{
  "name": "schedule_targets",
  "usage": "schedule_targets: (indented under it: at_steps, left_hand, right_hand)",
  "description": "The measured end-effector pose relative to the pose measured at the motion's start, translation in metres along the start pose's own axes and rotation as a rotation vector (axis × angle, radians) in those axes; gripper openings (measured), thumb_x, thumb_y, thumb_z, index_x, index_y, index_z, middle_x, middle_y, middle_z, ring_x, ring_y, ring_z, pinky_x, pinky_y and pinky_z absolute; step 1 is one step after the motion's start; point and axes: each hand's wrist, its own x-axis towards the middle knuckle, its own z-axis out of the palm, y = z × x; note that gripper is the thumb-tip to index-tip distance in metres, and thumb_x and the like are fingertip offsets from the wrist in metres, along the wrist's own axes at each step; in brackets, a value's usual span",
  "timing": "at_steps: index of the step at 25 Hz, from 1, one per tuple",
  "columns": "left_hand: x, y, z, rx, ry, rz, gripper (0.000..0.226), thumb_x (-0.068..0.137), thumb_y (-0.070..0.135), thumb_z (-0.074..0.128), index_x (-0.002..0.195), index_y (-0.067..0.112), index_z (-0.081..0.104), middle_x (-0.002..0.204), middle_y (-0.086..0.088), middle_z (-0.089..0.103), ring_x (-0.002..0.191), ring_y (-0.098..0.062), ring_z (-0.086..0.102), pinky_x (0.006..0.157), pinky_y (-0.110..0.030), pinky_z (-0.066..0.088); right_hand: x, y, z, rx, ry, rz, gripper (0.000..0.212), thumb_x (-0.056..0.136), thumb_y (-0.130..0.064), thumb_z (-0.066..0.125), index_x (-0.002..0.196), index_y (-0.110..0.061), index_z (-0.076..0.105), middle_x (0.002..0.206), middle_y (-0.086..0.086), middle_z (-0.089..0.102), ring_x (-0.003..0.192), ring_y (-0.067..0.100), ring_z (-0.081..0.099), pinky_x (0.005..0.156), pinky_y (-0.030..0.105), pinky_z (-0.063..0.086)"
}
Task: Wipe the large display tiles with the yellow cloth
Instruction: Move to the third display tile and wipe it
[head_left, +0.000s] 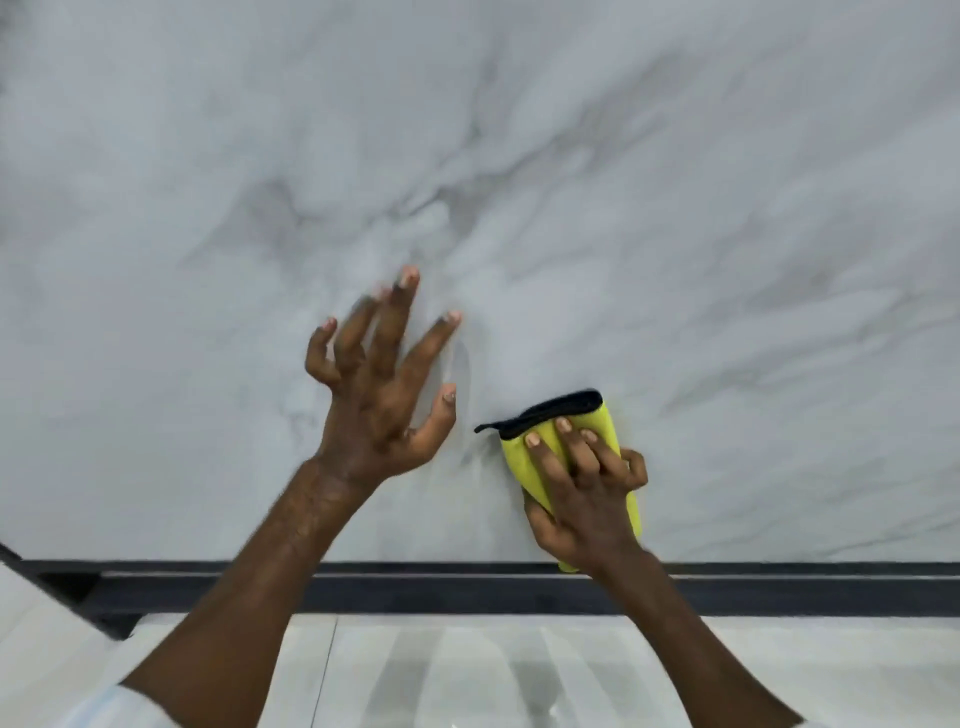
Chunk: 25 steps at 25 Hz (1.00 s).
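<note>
A large grey-white marble display tile (675, 208) fills most of the view, standing upright in front of me. My right hand (587, 488) holds a folded yellow cloth (605, 421) with a black trim against the tile's lower part, fingers laid over it and thumb curled under its lower edge. My left hand (379, 384) is to the left of the cloth with fingers spread, fingertips at or close to the tile surface; it holds nothing and looks slightly blurred.
A dark rail (467, 587) runs along the tile's bottom edge. Below it lies a glossy light floor (467, 675) with a seam. Another pale panel edge (31, 623) shows at the lower left.
</note>
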Motion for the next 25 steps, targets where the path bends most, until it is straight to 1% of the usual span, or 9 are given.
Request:
schedule_targets:
  at_steps: [3, 6, 10, 13, 15, 18, 21, 23, 25]
  left_hand:
    - [0.078, -0.017, -0.005, 0.084, 0.097, -0.007, 0.060, 0.101, 0.038, 0.048, 0.158, 0.019, 0.046, 0.169, -0.018, 0.026, 0.156, -0.033, 0.023, 0.115, -0.056, 0.021]
    - [0.088, -0.016, 0.007, 0.169, 0.169, 0.025, 0.060, 0.104, 0.033, 0.043, 0.162, 0.017, 0.038, 0.168, -0.010, 0.034, 0.155, -0.036, 0.030, 0.118, -0.057, 0.023]
    - [0.079, -0.018, 0.010, 0.172, 0.169, 0.037, 0.061, 0.104, 0.035, 0.042, 0.162, 0.018, 0.038, 0.168, -0.004, 0.035, 0.158, -0.032, 0.027, 0.121, -0.055, 0.022]
    - [0.084, -0.018, 0.010, 0.165, 0.171, 0.038, 0.061, 0.103, 0.034, 0.043, 0.162, 0.017, 0.039, 0.168, -0.004, 0.035, 0.160, -0.031, 0.024, 0.122, -0.053, 0.020]
    - [0.081, -0.017, 0.009, 0.156, 0.159, 0.040, 0.061, 0.104, 0.033, 0.043, 0.162, 0.016, 0.039, 0.169, -0.005, 0.035, 0.160, -0.032, 0.023, 0.122, -0.054, 0.020]
    - [0.083, -0.015, 0.006, 0.143, 0.125, 0.026, 0.060, 0.104, 0.031, 0.043, 0.162, 0.015, 0.038, 0.169, -0.006, 0.035, 0.159, -0.033, 0.024, 0.120, -0.055, 0.023]
    - [0.082, -0.010, -0.007, 0.112, 0.058, 0.006, 0.063, 0.101, 0.030, 0.050, 0.162, 0.016, 0.038, 0.170, -0.006, 0.033, 0.158, -0.033, 0.027, 0.118, -0.054, 0.024]
    - [0.098, -0.011, -0.026, 0.023, 0.048, 0.006, 0.064, 0.095, 0.035, 0.056, 0.156, 0.015, 0.049, 0.169, -0.006, 0.035, 0.152, -0.032, 0.035, 0.113, -0.052, 0.026]
    - [0.139, -0.014, -0.047, 0.008, 0.118, -0.011, 0.063, 0.096, 0.041, 0.054, 0.153, 0.013, 0.054, 0.168, -0.008, 0.036, 0.147, -0.029, 0.041, 0.110, -0.051, 0.027]
  right_hand:
    - [0.133, 0.007, -0.049, -0.004, 0.131, -0.088, 0.079, 0.082, -0.048, 0.058, 0.157, -0.037, 0.037, 0.166, -0.004, 0.026, 0.141, 0.024, 0.035, 0.097, 0.063, 0.040]
    - [0.228, 0.016, -0.080, -0.027, 0.337, 0.058, 0.075, 0.082, -0.044, 0.066, 0.153, -0.029, 0.050, 0.162, 0.001, 0.040, 0.141, 0.025, 0.038, 0.100, 0.058, 0.036]
    - [0.168, 0.015, -0.055, -0.123, 0.298, 0.035, 0.075, 0.085, -0.042, 0.063, 0.156, -0.030, 0.043, 0.162, 0.000, 0.038, 0.145, 0.022, 0.033, 0.102, 0.059, 0.033]
    - [0.138, 0.014, -0.043, -0.127, 0.249, 0.082, 0.079, 0.080, -0.044, 0.064, 0.154, -0.033, 0.042, 0.162, -0.004, 0.034, 0.143, 0.020, 0.031, 0.097, 0.058, 0.035]
    - [0.166, 0.013, -0.060, -0.098, 0.227, 0.070, 0.080, 0.080, -0.048, 0.063, 0.155, -0.035, 0.040, 0.163, -0.004, 0.032, 0.143, 0.020, 0.030, 0.096, 0.060, 0.038]
    - [0.260, 0.025, -0.104, -0.124, 0.256, -0.037, 0.081, 0.082, -0.052, 0.061, 0.158, -0.033, 0.040, 0.166, 0.000, 0.032, 0.142, 0.026, 0.034, 0.098, 0.059, 0.035]
    - [0.338, 0.032, -0.139, -0.120, 0.316, 0.031, 0.081, 0.082, -0.050, 0.062, 0.158, -0.031, 0.042, 0.166, 0.001, 0.034, 0.142, 0.025, 0.035, 0.100, 0.056, 0.033]
    - [0.325, 0.033, -0.133, -0.146, 0.315, 0.027, 0.080, 0.085, -0.050, 0.059, 0.160, -0.029, 0.039, 0.168, 0.002, 0.031, 0.146, 0.025, 0.032, 0.101, 0.056, 0.032]
    - [0.273, 0.030, -0.112, -0.134, 0.246, 0.013, 0.080, 0.087, -0.051, 0.055, 0.162, -0.029, 0.034, 0.170, 0.002, 0.026, 0.149, 0.026, 0.030, 0.102, 0.060, 0.034]
